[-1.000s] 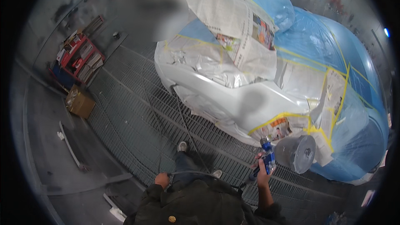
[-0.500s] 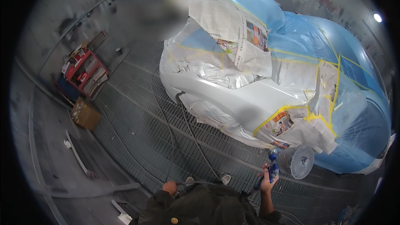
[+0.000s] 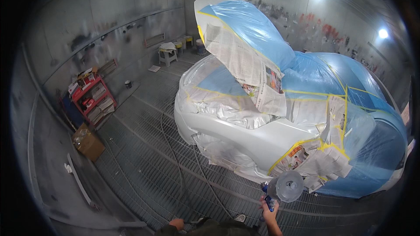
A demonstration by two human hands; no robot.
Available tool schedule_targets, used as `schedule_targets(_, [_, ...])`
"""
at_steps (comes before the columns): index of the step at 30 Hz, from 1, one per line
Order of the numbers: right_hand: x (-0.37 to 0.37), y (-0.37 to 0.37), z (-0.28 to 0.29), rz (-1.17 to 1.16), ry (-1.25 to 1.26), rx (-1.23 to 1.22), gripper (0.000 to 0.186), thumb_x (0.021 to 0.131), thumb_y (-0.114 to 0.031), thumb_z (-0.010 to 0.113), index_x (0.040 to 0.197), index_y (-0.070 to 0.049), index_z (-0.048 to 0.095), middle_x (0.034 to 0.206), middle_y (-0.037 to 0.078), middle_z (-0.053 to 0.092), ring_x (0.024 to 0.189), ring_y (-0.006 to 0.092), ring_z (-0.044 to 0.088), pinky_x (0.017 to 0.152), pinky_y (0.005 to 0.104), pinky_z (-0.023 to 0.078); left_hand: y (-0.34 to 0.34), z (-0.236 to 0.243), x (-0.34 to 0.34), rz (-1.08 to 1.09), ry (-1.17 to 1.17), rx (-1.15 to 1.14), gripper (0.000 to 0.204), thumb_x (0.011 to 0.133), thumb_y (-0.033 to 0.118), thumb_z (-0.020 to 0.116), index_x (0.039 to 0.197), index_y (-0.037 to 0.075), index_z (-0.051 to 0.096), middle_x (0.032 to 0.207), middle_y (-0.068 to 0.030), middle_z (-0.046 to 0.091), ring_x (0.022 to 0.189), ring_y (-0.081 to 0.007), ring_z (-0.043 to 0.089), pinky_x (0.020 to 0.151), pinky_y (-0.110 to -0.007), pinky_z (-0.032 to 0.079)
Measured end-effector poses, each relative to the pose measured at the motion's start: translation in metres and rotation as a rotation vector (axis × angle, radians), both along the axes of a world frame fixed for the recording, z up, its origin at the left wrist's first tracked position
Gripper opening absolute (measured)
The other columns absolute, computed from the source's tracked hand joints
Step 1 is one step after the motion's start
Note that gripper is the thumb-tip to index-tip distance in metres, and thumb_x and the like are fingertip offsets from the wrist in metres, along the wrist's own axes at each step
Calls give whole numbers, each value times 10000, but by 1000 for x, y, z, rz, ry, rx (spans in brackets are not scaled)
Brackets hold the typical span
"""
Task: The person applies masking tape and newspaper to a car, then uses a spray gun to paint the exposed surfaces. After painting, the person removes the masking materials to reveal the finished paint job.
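Observation:
In my right hand (image 3: 270, 212) is a blue spray gun (image 3: 269, 201), its fingers wrapped round the grip. A clear, round paint cup (image 3: 286, 186) sits on the gun, close to the car's lower side. Low in the picture, my left hand (image 3: 177, 224) is closed round a grey hose (image 3: 191, 222), of which only a short piece shows. Ahead stands a car with a bare white fender (image 3: 245, 133) and a raised hood (image 3: 211, 5). Blue plastic film (image 3: 323, 76), newspaper (image 3: 232, 52) and yellow tape cover much of the car.
A red shelf cart (image 3: 94, 96) and a cardboard box (image 3: 89, 143) stand at the left. Dark hoses (image 3: 203, 175) trail across the grated floor (image 3: 144, 161). By the far wall are a stool (image 3: 167, 57) and several buckets (image 3: 188, 41).
The view has tilted up, showing more walls, lamps and the whole hood. The spray gun, in my right hand, is lower and further left in the picture. My left hand sits lower too.

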State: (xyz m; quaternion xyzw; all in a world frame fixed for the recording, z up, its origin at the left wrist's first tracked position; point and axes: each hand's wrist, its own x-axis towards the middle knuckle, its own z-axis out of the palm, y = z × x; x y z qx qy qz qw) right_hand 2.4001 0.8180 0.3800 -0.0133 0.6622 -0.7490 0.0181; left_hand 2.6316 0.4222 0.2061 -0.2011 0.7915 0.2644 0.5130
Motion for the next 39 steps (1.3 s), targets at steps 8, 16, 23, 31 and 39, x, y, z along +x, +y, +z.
schedule_targets(8, [14,-13,-5,96,-4,152,203,914,-79,669,1082,30,637,933,89,683,821,174,672,534,312,568,-25,-71,32,-14,158,-30,349,932,284,556,1192,88,682,1034,-140,693,945,-344,645,825,-523,506])
schedule_targets(16, [28,-14,-9,33,37,129,164,914,-58,676,1065,2,654,908,83,683,760,170,666,550,320,568,-14,-73,29,77,263,-168,384,957,349,556,1141,26,653,1163,-248,603,1096,-350,579,896,-460,487])
schedule_targets(23, [37,3,-42,74,86,176,145,911,-44,664,1052,-9,658,901,69,687,744,139,649,575,280,523,-6,-47,17,76,359,-212,347,965,331,564,1128,39,655,1012,-192,601,936,-314,564,785,-445,475])
schedule_targets(31, [35,8,-52,157,299,360,198,837,-30,668,1035,-39,672,926,78,697,800,192,658,735,342,528,-1,-30,10,12,409,-229,304,973,309,573,1113,53,658,839,-128,599,754,-273,546,657,-428,461])
schedule_targets(39, [48,22,-92,114,397,499,297,746,-73,703,1040,-40,675,1052,157,688,1007,335,646,918,430,495,8,-34,32,-65,466,-219,261,982,288,583,1098,68,660,666,-64,597,572,-232,528,530,-410,447])
